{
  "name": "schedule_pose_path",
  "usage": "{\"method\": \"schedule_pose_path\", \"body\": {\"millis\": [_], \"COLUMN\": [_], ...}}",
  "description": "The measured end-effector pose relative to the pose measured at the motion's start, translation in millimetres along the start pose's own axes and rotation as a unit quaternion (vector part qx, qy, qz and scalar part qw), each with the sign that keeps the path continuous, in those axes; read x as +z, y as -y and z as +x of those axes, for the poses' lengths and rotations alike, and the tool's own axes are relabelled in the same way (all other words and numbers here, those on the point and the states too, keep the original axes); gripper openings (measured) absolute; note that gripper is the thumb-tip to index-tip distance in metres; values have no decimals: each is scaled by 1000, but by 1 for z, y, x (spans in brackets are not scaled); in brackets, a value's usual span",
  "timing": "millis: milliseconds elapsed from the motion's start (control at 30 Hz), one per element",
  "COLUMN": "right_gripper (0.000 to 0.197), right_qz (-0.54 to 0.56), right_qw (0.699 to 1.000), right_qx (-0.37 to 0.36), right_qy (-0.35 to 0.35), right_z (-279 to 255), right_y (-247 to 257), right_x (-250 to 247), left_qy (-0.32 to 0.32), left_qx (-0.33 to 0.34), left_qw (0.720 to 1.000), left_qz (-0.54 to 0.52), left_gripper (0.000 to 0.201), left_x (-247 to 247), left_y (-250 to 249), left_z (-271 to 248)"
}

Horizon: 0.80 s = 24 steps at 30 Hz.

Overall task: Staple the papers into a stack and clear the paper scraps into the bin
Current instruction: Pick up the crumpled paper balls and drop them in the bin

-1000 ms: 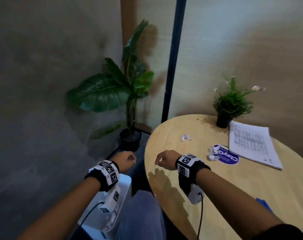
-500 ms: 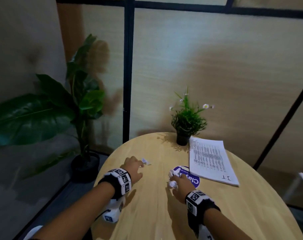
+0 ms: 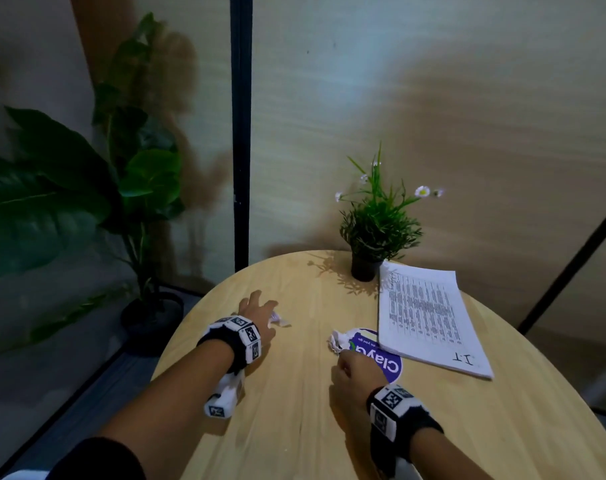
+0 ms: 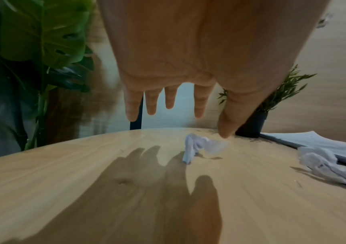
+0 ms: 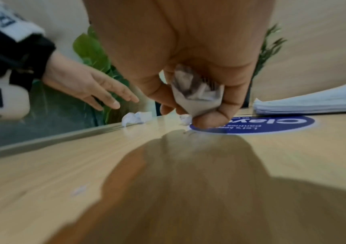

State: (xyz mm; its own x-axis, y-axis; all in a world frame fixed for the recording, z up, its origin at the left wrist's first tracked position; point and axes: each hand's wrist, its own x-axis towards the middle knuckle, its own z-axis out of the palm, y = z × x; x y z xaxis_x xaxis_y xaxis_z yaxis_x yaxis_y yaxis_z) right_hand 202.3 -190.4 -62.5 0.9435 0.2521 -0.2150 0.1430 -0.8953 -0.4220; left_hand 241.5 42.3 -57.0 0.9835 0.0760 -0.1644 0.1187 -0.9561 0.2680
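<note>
My left hand (image 3: 256, 311) hovers over the round wooden table (image 3: 294, 427) with straight, spread fingers. Its thumb tip is just above a small crumpled paper scrap (image 4: 197, 147), which also shows beside the hand from the head (image 3: 278, 319). My right hand (image 3: 355, 370) is curled at the edge of a blue round sticker (image 3: 389, 363) and pinches a crumpled scrap (image 5: 197, 97) between thumb and fingers. Another scrap (image 3: 338, 341) lies on the sticker's far left edge. The printed paper stack (image 3: 429, 313) lies flat at the right. No bin or stapler is in view.
A small potted plant (image 3: 367, 268) stands at the table's far edge, touching the paper stack's corner. A large leafy plant (image 3: 86, 188) stands on the floor to the left. A black post (image 3: 240, 133) rises behind the table against the wall.
Both hands came from beyond the table's left edge onto the table. The left reached out to the small scrap. The right took hold of a scrap by the sticker and drew back slightly.
</note>
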Motion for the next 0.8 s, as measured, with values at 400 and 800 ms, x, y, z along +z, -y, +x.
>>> {"method": "schedule_pose_path", "body": {"millis": [400,800], "right_gripper": [82,23], "right_qz": [-29,-64], "right_qw": [998,998], "right_qx": [46,-10], "right_qy": [-25,26], "right_z": [36,32], "right_y": [-6,14], "right_x": [-27,9], "left_qy": [93,218], "left_qx": [53,80], "left_qw": [994,971], "left_qz": [30,52], "left_gripper": [30,29], "left_x": [22,-18], "left_y": [-27,-6], "left_z": [5,-76]}}
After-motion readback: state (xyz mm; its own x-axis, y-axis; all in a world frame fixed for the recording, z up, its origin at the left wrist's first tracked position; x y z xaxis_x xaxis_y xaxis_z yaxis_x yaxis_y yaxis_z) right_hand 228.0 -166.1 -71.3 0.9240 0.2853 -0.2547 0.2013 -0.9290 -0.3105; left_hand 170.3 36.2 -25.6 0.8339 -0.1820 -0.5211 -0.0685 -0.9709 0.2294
